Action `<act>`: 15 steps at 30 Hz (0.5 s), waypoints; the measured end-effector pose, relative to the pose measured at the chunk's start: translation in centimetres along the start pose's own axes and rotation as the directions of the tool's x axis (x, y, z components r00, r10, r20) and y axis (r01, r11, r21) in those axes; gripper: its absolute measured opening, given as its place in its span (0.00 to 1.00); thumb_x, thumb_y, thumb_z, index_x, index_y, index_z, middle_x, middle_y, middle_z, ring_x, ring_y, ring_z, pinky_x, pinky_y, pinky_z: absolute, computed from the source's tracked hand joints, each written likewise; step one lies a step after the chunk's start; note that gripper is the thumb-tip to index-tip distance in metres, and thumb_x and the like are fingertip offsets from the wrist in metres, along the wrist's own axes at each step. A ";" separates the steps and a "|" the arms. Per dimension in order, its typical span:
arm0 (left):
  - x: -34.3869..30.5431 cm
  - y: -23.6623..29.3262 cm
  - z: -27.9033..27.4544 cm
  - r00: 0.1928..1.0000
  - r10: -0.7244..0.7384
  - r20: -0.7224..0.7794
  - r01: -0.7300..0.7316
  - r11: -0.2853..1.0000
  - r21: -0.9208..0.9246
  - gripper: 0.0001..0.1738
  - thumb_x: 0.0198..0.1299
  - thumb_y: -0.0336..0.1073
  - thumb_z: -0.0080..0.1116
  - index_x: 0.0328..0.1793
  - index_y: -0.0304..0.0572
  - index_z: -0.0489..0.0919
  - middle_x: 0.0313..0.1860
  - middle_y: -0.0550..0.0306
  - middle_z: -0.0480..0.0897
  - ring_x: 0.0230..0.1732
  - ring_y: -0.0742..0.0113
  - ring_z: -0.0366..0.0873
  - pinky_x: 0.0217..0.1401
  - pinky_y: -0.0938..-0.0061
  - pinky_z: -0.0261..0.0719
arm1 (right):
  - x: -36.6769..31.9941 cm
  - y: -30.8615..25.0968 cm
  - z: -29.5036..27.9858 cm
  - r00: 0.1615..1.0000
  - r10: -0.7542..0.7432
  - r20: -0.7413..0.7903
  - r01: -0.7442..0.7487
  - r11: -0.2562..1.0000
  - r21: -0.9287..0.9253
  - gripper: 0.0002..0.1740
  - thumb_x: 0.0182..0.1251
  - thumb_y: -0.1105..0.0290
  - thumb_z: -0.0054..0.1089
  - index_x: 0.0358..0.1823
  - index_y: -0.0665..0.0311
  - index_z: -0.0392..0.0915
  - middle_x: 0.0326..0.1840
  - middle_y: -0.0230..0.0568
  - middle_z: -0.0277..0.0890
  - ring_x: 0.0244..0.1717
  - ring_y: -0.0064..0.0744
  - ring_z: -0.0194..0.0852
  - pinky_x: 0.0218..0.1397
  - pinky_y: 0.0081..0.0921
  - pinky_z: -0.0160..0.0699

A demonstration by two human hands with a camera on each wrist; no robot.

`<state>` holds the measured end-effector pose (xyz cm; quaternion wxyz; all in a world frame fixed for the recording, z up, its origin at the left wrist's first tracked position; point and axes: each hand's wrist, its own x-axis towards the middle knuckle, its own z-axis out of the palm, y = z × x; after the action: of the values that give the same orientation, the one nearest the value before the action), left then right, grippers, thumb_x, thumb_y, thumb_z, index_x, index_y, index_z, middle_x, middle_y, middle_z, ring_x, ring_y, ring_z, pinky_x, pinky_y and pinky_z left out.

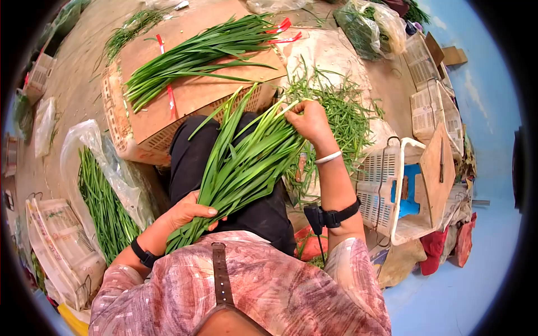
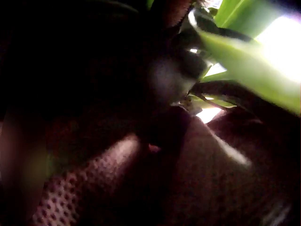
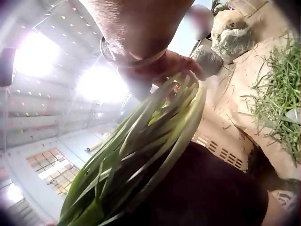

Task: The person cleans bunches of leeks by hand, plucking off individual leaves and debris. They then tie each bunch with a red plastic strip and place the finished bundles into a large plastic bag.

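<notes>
A bunch of long green leafy stalks (image 1: 246,159) lies slanting across the person's lap. The left hand (image 1: 193,213) grips its lower end, thumb across the leaves. At the pale upper ends, the right hand (image 1: 307,120) pinches stalks between thumb and fingers. In the right wrist view the right hand (image 3: 171,66) is at the pale ends of the bunch (image 3: 146,136), its fingertips partly hidden. The left wrist view is mostly dark, with a few leaves (image 2: 249,66) at the upper right.
A second bunch (image 1: 207,56) lies on a board (image 1: 140,61) over a crate (image 1: 115,112), beside red ties (image 1: 171,101). Loose trimmings (image 1: 342,112) are piled to the right. More stalks (image 1: 101,196) fill a plastic-lined container at left. Crates (image 1: 375,193) stand at right.
</notes>
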<state>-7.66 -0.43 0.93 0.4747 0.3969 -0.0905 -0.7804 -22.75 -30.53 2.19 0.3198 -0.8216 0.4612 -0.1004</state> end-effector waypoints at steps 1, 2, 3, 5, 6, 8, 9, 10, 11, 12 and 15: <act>-0.1 -0.1 0.0 1.000 0.019 0.005 -0.019 0.999 0.032 0.26 0.48 0.31 0.63 0.54 0.30 0.71 0.37 0.39 0.79 0.22 0.60 0.75 0.25 0.71 0.74 | 0.0 0.0 0.2 1.000 -0.004 0.007 0.004 1.000 -0.001 0.14 0.45 0.64 0.63 0.19 0.70 0.79 0.19 0.55 0.75 0.24 0.47 0.78 0.33 0.36 0.77; -0.1 -0.2 -0.1 1.000 0.020 0.015 -0.021 0.999 0.028 0.27 0.47 0.31 0.64 0.54 0.31 0.71 0.36 0.39 0.79 0.22 0.61 0.75 0.25 0.71 0.75 | 0.2 0.1 0.4 1.000 0.016 0.013 -0.016 1.000 0.015 0.13 0.45 0.64 0.62 0.19 0.70 0.79 0.19 0.56 0.75 0.24 0.48 0.78 0.33 0.37 0.77; 0.0 -0.2 -0.1 1.000 0.023 0.015 -0.023 0.999 0.025 0.27 0.47 0.31 0.64 0.54 0.31 0.71 0.36 0.39 0.79 0.22 0.61 0.75 0.25 0.71 0.75 | 0.3 0.3 0.7 0.999 0.039 0.018 -0.040 0.999 0.031 0.13 0.46 0.65 0.61 0.19 0.70 0.79 0.19 0.56 0.75 0.24 0.49 0.78 0.33 0.38 0.77; 0.0 -0.3 -0.2 0.999 0.029 0.025 -0.030 0.999 0.040 0.28 0.46 0.31 0.65 0.55 0.30 0.70 0.36 0.40 0.80 0.23 0.61 0.76 0.26 0.71 0.75 | 0.4 0.5 1.1 1.000 0.027 -0.010 -0.027 0.999 -0.021 0.12 0.46 0.65 0.61 0.21 0.70 0.80 0.22 0.58 0.76 0.26 0.51 0.79 0.35 0.39 0.77; 0.1 -0.2 -0.1 0.999 0.032 0.025 -0.033 0.999 0.037 0.28 0.46 0.31 0.65 0.55 0.30 0.70 0.36 0.40 0.80 0.23 0.61 0.76 0.26 0.71 0.75 | 0.4 0.3 1.3 0.999 0.054 -0.005 -0.054 0.997 -0.055 0.12 0.46 0.65 0.61 0.22 0.70 0.80 0.24 0.59 0.76 0.28 0.52 0.79 0.35 0.39 0.77; -0.1 -0.1 0.2 0.999 0.047 0.018 -0.048 0.996 0.081 0.31 0.44 0.33 0.66 0.56 0.30 0.70 0.36 0.40 0.80 0.23 0.61 0.76 0.27 0.71 0.76 | 0.4 0.1 2.0 0.996 0.085 0.002 -0.085 0.993 -0.087 0.12 0.46 0.65 0.61 0.24 0.70 0.81 0.25 0.60 0.76 0.29 0.53 0.79 0.36 0.39 0.77; -0.1 -0.3 0.0 0.999 0.044 0.016 -0.045 0.996 0.079 0.31 0.44 0.33 0.66 0.56 0.30 0.70 0.36 0.40 0.80 0.23 0.61 0.76 0.27 0.71 0.76 | 0.5 0.1 2.4 0.998 0.066 -0.014 -0.067 0.993 -0.093 0.12 0.46 0.66 0.61 0.26 0.69 0.81 0.26 0.61 0.77 0.29 0.54 0.79 0.37 0.40 0.77; 0.0 -0.4 -0.3 0.999 0.039 0.028 -0.042 0.995 0.093 0.32 0.43 0.34 0.67 0.56 0.29 0.70 0.37 0.40 0.80 0.24 0.61 0.77 0.27 0.71 0.76 | 0.7 0.1 2.6 0.998 0.047 -0.031 -0.049 0.994 -0.098 0.12 0.46 0.66 0.61 0.27 0.69 0.82 0.27 0.61 0.77 0.30 0.55 0.79 0.37 0.40 0.77; 0.1 -0.5 -0.4 0.999 0.036 0.041 -0.040 0.993 0.108 0.34 0.42 0.36 0.67 0.56 0.29 0.70 0.37 0.40 0.80 0.24 0.61 0.77 0.28 0.71 0.76 | 0.8 0.0 2.6 0.998 0.048 -0.030 -0.050 0.994 -0.099 0.12 0.46 0.66 0.61 0.27 0.69 0.82 0.27 0.61 0.77 0.30 0.55 0.79 0.37 0.40 0.77; 0.0 -0.5 -0.4 0.999 0.035 0.041 -0.039 0.994 0.107 0.34 0.42 0.36 0.67 0.56 0.29 0.70 0.37 0.40 0.80 0.24 0.61 0.77 0.28 0.71 0.76 | 1.0 -0.1 2.4 0.999 0.052 -0.005 -0.052 0.996 -0.071 0.12 0.46 0.67 0.61 0.27 0.70 0.82 0.27 0.62 0.77 0.30 0.55 0.79 0.38 0.40 0.77; -0.3 -0.2 -0.2 0.998 0.033 0.061 -0.038 0.996 0.076 0.39 0.41 0.39 0.68 0.59 0.29 0.68 0.40 0.38 0.79 0.27 0.58 0.79 0.30 0.70 0.78 | 0.6 -0.3 1.6 0.998 0.054 0.011 -0.054 0.999 0.007 0.10 0.45 0.70 0.61 0.25 0.72 0.80 0.24 0.60 0.76 0.28 0.52 0.79 0.36 0.38 0.77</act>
<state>-7.60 -0.04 0.90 0.4700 0.3898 -0.1414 -0.7792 -21.45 -30.24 1.08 0.3279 -0.8082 0.4810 -0.0891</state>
